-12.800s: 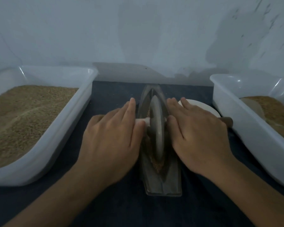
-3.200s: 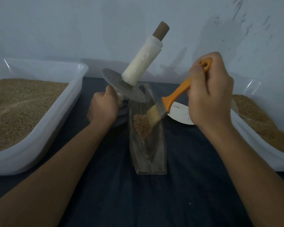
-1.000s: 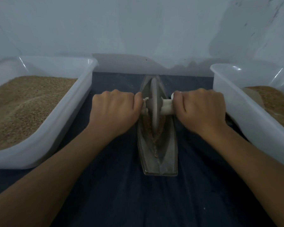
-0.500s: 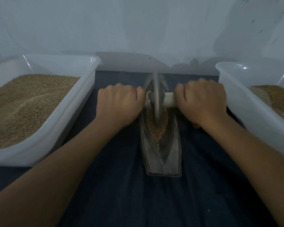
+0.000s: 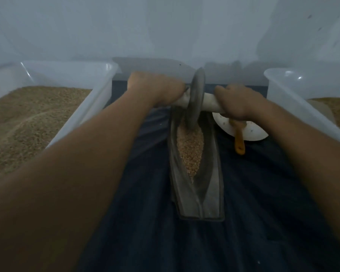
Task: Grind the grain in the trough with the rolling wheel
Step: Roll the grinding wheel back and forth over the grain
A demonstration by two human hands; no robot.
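Dim pale wall (image 5: 165, 26), dark cloth (image 5: 185, 242)

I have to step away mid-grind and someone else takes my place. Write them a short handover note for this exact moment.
Left hand and right hand each grip one end of the white axle.
The rolling wheel stands at the far end of the trough, its lower edge in the grain.
Much of the grain looks whole; grinding is unfinished.
Left to do: roll the wheel toward you through the pile, then repeat.
A brush lies on a white plate to the right.
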